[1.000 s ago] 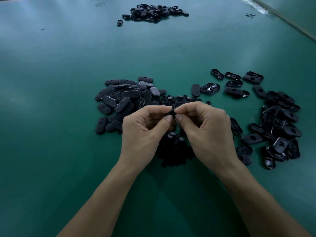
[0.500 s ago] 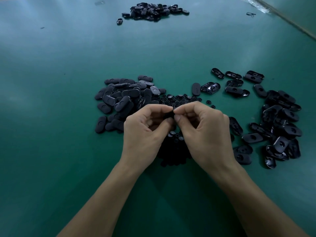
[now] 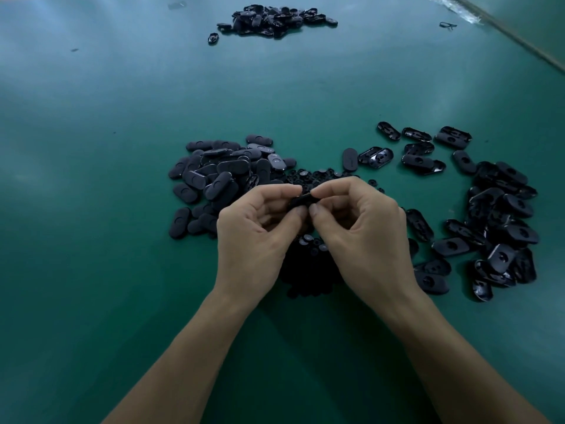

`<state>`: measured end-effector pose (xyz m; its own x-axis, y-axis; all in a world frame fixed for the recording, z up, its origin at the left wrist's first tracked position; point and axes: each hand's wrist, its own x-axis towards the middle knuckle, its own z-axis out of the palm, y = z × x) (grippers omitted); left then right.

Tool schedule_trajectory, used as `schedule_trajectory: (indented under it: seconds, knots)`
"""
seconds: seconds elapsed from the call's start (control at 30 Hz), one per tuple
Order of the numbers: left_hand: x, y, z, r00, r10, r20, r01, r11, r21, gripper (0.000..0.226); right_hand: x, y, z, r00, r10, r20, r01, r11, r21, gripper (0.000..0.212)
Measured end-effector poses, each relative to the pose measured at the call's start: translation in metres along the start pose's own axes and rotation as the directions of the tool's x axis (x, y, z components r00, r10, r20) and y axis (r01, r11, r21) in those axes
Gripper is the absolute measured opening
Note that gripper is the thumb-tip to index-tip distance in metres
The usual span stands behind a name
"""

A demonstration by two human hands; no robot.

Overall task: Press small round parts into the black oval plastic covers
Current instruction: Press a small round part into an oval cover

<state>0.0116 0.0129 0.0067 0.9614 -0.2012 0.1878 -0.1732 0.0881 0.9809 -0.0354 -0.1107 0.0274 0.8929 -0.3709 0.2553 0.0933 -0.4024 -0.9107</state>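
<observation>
Now — left hand, right hand pinch cover | long axis left-right

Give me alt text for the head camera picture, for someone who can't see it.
The left hand and right hand together pinch a cover over a heap of round parts on a green table. A left pile, a right pile and a far pile of covers lie around.

Two hands, three cover heaps, one round-part heap.
</observation>
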Motion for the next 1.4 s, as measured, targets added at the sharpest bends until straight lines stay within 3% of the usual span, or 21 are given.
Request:
schedule_trajectory:
  seconds: [0.2, 0.47, 0.77, 1.2, 1.4]
  knots:
    - [0.002, -0.002, -0.002, 0.997, -0.042, -0.059, 0.039, 0.997, -0.065, 0.022, 0.003, 0.002, -0.003, 1.0, -0.01, 0.005, 0.01, 0.999, 0.044, 0.021]
    - [0.001, 0.0, -0.003, 0.998, -0.056, -0.038, 0.052, 0.991, -0.12, 0.022, 0.007, 0.004, -0.006, 0.987, 0.102, 0.12, -0.136, 0.936, 0.325, 0.017]
    - [0.0, 0.0, -0.005, 0.998, -0.042, -0.043, 0.035, 0.986, -0.16, 0.02, 0.006, 0.007, -0.006, 0.976, 0.15, 0.157, -0.204, 0.882, 0.426, 0.017]
    - [0.001, -0.001, -0.005, 0.999, -0.027, -0.037, 0.02, 0.985, -0.17, 0.02, 0.006, 0.003, -0.009, 0.97, 0.184, 0.156, -0.238, 0.838, 0.49, 0.009]
    - [0.001, -0.001, -0.005, 0.999, -0.016, -0.042, 0.01, 0.989, -0.146, 0.021, 0.008, 0.002, -0.011, 0.98, 0.174, 0.094, -0.197, 0.89, 0.412, 0.01]
